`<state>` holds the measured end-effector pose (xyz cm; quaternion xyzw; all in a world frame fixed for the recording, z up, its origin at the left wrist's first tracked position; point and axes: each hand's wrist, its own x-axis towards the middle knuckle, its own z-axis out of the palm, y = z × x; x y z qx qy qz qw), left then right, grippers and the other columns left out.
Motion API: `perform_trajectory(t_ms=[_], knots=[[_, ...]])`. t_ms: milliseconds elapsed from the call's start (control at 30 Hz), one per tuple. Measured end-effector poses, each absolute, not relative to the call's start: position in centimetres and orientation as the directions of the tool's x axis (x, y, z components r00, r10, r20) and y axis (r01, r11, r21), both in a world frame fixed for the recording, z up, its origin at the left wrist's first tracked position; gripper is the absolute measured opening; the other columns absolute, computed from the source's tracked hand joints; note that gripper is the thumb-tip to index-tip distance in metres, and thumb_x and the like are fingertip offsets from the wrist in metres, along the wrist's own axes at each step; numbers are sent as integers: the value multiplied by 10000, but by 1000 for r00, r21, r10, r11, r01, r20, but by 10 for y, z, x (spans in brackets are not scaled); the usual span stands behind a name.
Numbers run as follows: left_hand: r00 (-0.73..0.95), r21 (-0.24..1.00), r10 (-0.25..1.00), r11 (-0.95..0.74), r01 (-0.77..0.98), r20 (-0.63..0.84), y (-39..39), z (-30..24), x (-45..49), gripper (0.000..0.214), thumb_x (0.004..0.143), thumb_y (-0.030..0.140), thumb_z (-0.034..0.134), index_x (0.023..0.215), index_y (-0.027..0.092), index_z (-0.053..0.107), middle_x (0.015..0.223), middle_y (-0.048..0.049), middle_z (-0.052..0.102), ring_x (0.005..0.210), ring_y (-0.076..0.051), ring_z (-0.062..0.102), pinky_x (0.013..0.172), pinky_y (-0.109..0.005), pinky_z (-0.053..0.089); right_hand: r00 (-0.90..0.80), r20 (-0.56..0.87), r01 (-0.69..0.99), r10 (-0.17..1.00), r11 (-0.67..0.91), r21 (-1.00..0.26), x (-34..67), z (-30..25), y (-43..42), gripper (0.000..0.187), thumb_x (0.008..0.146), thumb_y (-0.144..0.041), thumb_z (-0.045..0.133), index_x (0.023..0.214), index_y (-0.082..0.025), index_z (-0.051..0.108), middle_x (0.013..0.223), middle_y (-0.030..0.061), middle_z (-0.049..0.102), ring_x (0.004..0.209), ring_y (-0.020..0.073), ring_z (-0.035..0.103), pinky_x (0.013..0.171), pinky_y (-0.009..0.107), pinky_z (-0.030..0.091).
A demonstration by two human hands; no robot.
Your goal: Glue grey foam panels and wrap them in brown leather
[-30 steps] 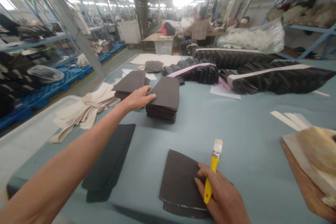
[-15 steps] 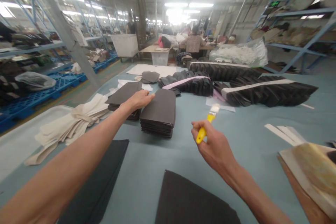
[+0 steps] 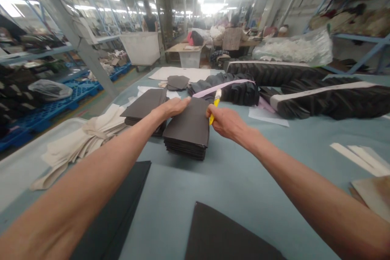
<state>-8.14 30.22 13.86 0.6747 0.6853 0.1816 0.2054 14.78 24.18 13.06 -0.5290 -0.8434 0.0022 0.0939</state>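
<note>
My left hand [image 3: 176,107] lies against the left far edge of a stack of dark grey rectangular sheets [image 3: 190,124], its fingers stretched out and partly hidden. On the opposite side, my right hand [image 3: 227,121] has its fingertips at the stack's right edge. It is closed on a paintbrush [image 3: 215,111] with a yellow handle and pale bristles pointing up and away. Another stack of dark sheets [image 3: 146,103] sits just left, partly behind my left forearm. Nearer to me lie a dark sheet [image 3: 225,235] and a pile of larger dark pieces [image 3: 122,207].
Bundled dark pieces tied with pale strips [image 3: 332,97] lie at the back right. Cream fabric strips [image 3: 85,138] are on the left, and white strips [image 3: 359,158] on the right. A metal post [image 3: 88,57] stands beyond the table's left edge. People are in the background.
My right hand has moved left and forward with the paintbrush, up to the stack's right edge. My left hand stays at the stack's left side. The view has shifted slightly.
</note>
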Motion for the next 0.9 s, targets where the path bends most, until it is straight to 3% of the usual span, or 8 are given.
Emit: perform_trajectory(t_ms=[100,233,533,733,900], knots=[[25,512,998,6,859,-53,298,141,-76,514,1057,607,575,1266,157,709,1266,-115,753,1157,-275,730,1037,-477,593,-449,124,888,885,457,-45,142,136,241,380,977,-98,418,1289,-197,612,1040,126,779,841,237,672,663,334,273],[28,480,996,13,877,-79,295,144,-70,602,1066,649,434,1150,158,773,1181,-143,809,1223,-330,736,1039,-375,560,-472,81,882,878,471,24,139,143,238,361,1007,-113,408,1318,-180,580,1092,156,779,882,255,697,669,343,280],[18,476,996,27,879,-92,293,148,-60,596,1061,627,411,1173,154,758,1211,-161,799,1248,-324,725,1038,-337,541,-480,61,874,875,472,116,126,154,236,339,1004,-114,451,1324,-156,555,1098,191,765,927,290,710,703,347,334],[-5,517,992,69,854,-124,286,144,-64,620,1071,643,387,1289,153,698,1287,-165,763,1156,-280,745,983,-407,579,-390,133,921,911,389,35,143,145,225,369,958,-103,425,1287,-173,577,984,145,750,809,259,664,643,334,279],[28,487,994,28,873,-108,266,143,-86,728,1020,685,389,1400,125,657,1532,-208,633,1376,-362,641,1098,-416,517,-354,171,924,919,372,-85,161,129,186,295,921,-244,516,1199,-213,610,785,45,675,679,220,573,618,305,290]])
